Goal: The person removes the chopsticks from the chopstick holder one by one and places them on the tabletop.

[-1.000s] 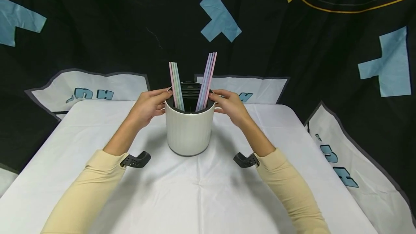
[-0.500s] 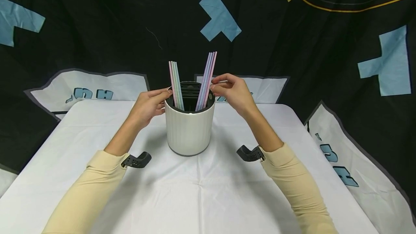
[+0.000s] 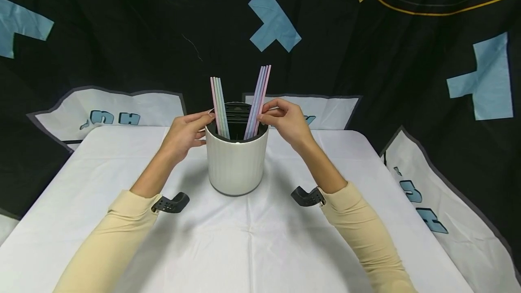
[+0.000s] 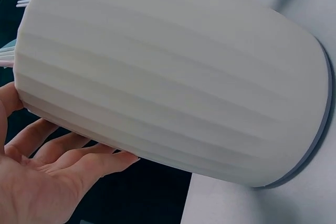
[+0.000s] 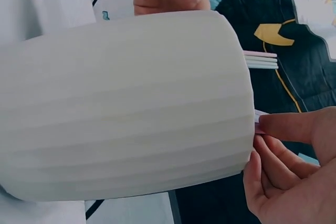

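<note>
A white ribbed utensil holder with a black divided insert stands upright on the white table. Two bundles of pastel straws lean in it: pink and green straws at left, purple and pink straws at right. My left hand grips the holder's left rim, thumb on top and fingers along the outer wall, as the left wrist view confirms. My right hand pinches the right bundle low down, just above the rim. In the right wrist view, the right thumb covers most of that bundle.
A white cloth covers the table. Behind it hangs a black curtain with blue and yellow shapes. Dark wrist straps sit at both sleeve cuffs.
My right hand has left the holder's right rim, risen, and then come down and left onto the purple and pink straws. The left hand and the holder have stayed in place.
</note>
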